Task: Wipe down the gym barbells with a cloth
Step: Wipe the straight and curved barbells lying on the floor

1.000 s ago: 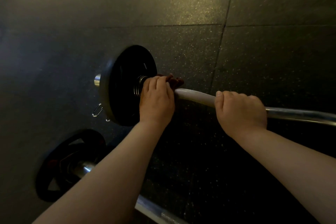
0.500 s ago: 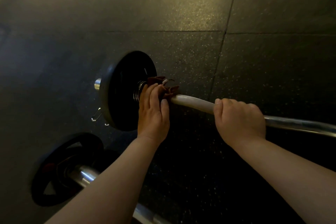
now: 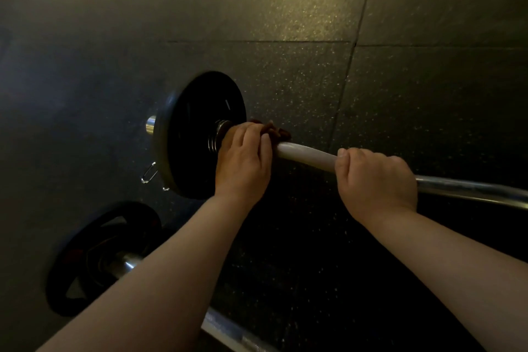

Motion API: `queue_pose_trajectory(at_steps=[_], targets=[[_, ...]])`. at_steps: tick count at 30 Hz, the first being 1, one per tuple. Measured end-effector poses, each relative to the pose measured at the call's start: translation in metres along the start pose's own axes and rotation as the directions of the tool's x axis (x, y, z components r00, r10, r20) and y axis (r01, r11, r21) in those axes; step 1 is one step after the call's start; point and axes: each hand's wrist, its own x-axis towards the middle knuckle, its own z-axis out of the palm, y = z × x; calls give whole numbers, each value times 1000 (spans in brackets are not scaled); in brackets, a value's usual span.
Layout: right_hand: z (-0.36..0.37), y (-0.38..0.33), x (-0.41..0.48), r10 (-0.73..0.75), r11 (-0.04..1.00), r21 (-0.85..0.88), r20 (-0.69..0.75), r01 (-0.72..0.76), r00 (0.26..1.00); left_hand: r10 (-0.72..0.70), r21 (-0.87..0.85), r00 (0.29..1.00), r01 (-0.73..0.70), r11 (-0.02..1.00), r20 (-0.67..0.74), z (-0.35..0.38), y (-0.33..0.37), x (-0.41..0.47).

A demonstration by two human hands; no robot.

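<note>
A chrome barbell bar (image 3: 307, 155) runs from the middle to the right edge, with a black weight plate (image 3: 197, 134) on its left end. My left hand (image 3: 243, 160) grips a dark reddish-brown cloth (image 3: 275, 130) wrapped round the bar right beside the plate's collar. My right hand (image 3: 374, 180) grips the bare bar farther right, fingers curled over it. Most of the cloth is hidden under my left fingers.
A second barbell (image 3: 228, 328) with a black plate (image 3: 103, 257) lies on the floor at the lower left, under my left forearm. A metal spring clip (image 3: 149, 174) hangs beside the first plate. Dark speckled rubber floor tiles (image 3: 314, 80) lie all around.
My left hand with the cloth has turned about the bar next to the collar, bunching the cloth. My right hand keeps its grip in the same place on the bar.
</note>
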Motion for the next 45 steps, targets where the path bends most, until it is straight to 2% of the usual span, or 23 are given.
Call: queue_pose_trajectory(at_steps=[5,7,10,13,15,18,20,22,23,26,28,32,35,39,41,43,45], targets=[[1,-1,1,13,1000,-25,-9,-14,1000,-110,157,992,100,983,61,-11,44,27],[0,-1,2,1,1000,-22,9,0,1000,-63,153,998,61,986,5,1,49,17],[-2,0,2,-3,1000,-2,13,3,1000,63,30,993,-61,998,-100,24,43,-16],[-3,0,1,-16,1000,9,30,16,999,161,-11,982,-163,987,-97,29,24,-34],[-3,0,1,-13,1000,3,20,13,1000,143,20,984,-141,990,-103,25,14,-29],[-3,0,1,-10,1000,6,20,10,1000,-20,-46,995,16,999,-97,16,29,-11],[-3,-1,1,-6,1000,9,18,6,1000,-75,-24,997,75,997,-3,13,51,2],[-2,-2,1,4,1000,2,16,-4,1000,-58,9,994,58,998,96,13,66,13],[-2,-2,2,6,1000,-1,14,-6,1000,-54,17,993,53,998,101,13,67,18],[-3,0,1,-10,1000,21,21,9,1000,74,44,996,-76,996,51,15,54,11],[-4,2,1,-27,999,32,37,26,999,111,55,994,-110,992,-18,16,40,-2],[1,1,0,-11,1000,-10,8,11,1000,-22,77,998,27,997,-57,21,45,-3],[4,-1,2,17,999,-29,-4,-17,1000,44,207,999,-48,977,26,25,61,7],[3,1,1,0,1000,3,6,0,1000,94,180,991,-109,978,93,11,50,12],[3,1,1,-11,1000,-3,1,11,1000,20,222,980,-65,973,200,0,51,23],[4,1,0,-5,999,-32,-7,5,1000,-112,295,932,5,955,346,-5,63,38],[5,-1,0,6,999,-49,-6,-6,1000,-155,352,898,0,936,413,-1,76,45]])
